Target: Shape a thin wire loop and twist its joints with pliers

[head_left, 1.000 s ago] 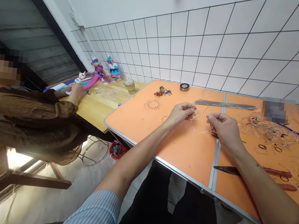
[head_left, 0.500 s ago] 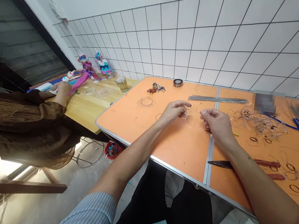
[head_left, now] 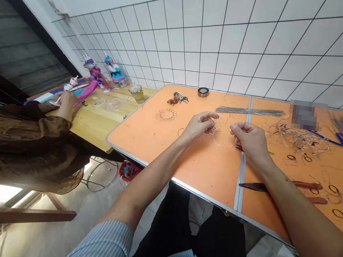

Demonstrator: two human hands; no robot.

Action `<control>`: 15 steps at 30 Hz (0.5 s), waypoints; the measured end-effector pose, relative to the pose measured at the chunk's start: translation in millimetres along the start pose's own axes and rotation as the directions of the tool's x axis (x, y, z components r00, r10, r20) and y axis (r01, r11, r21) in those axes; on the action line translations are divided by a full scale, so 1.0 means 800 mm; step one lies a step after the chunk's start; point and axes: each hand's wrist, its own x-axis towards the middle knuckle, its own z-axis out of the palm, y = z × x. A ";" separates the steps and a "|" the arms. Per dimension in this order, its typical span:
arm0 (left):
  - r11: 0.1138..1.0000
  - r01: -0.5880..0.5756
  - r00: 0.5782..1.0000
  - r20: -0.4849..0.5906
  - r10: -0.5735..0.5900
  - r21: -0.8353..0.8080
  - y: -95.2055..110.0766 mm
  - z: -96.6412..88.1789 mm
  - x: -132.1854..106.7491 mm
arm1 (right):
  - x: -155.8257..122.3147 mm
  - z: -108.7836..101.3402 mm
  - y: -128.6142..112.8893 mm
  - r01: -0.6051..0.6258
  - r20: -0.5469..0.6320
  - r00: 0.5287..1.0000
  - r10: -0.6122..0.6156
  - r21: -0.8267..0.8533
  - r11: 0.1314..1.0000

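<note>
My left hand [head_left: 199,125] and my right hand [head_left: 249,139] hover close together over the orange table [head_left: 158,137]. Both pinch a thin silver wire [head_left: 220,142] bent into a loop between them, fingers closed on it. A flower-shaped wire piece [head_left: 166,114] lies on the table to the left of my left hand. Red-handled pliers [head_left: 279,189] lie by my right forearm.
A bundle of straight wires [head_left: 250,111], a tape roll [head_left: 203,92], a colourful ornament [head_left: 177,99], a tangle of scrap wire [head_left: 298,139] and small black rings [head_left: 338,213] lie on the table. At the left another person [head_left: 26,140] works at a wooden table [head_left: 97,121] with dolls [head_left: 113,70].
The view has swung slightly, so the table sits a little more left and lower. My hands stay together on the wire loop, barely shifted.
</note>
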 end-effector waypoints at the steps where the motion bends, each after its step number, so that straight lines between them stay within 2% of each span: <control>1: 1.000 0.005 1.000 0.006 -0.005 -0.007 0.000 -0.001 0.000 | 0.000 0.000 0.000 0.011 -0.002 1.000 -0.011 -0.003 1.000; 8: 0.997 0.075 0.996 0.042 -0.074 -0.028 -0.004 -0.001 0.001 | 0.000 0.000 -0.001 0.029 -0.019 0.999 -0.029 -0.014 0.999; 15: 1.000 0.013 0.998 0.069 -0.012 -0.016 -0.010 -0.004 0.004 | -0.002 0.000 -0.003 0.027 -0.001 1.000 -0.027 -0.020 0.999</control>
